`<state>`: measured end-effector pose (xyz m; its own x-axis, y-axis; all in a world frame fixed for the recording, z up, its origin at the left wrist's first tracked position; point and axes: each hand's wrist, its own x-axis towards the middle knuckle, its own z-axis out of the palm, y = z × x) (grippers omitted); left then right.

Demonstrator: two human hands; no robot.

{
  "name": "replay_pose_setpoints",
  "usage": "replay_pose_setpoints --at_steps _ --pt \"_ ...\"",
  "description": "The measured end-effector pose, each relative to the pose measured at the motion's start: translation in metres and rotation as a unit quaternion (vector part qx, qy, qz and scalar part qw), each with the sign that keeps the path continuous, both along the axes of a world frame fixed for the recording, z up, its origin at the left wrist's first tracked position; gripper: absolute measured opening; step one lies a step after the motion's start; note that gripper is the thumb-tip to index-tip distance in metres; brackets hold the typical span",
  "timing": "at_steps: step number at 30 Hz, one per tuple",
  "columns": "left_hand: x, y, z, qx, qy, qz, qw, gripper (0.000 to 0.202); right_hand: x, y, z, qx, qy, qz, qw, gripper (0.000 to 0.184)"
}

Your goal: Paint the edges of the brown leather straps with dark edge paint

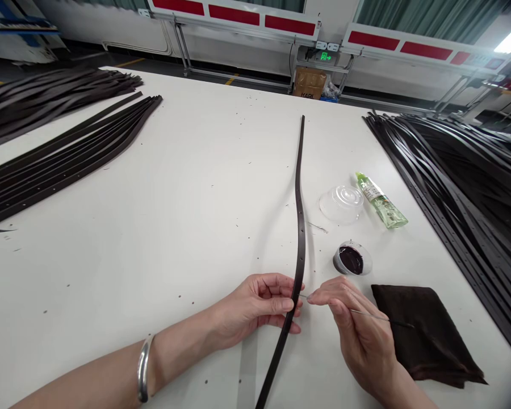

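A long dark brown leather strap (299, 216) with a row of punched holes runs from near the front edge up the middle of the white table (204, 187). My left hand (259, 304) pinches the strap between thumb and fingers. My right hand (353, 326) is closed on a thin metal tool (366, 313) whose tip touches the strap's edge beside my left thumb. A small open pot of dark dye (351, 259) sits just beyond my right hand.
A clear plastic lid (341, 203) and a small green bottle (381, 200) lie past the pot. A dark brown cloth (426, 335) lies at right. Many more straps are stacked at the right (464, 187) and at the left (63, 153).
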<state>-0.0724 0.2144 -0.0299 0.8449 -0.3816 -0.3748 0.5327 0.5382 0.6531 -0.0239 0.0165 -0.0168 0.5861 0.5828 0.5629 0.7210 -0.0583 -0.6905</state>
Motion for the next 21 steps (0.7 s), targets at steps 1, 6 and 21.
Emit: replay_pose_setpoints --at_steps 1,6,21 --pt "0.0001 0.0000 0.0000 0.001 -0.001 -0.001 1.000 0.015 0.0001 0.0001 0.0002 -0.001 0.001 0.000 1.000 0.032" --pt "0.0008 -0.0009 0.0004 0.004 -0.008 -0.002 1.000 0.012 0.0003 0.0001 0.0000 -0.005 0.002 0.011 1.000 0.033" --pt "0.0008 -0.0024 -0.0001 0.001 -0.004 0.004 1.000 0.013 0.0000 0.0025 0.0004 -0.011 -0.013 0.005 1.000 0.030"
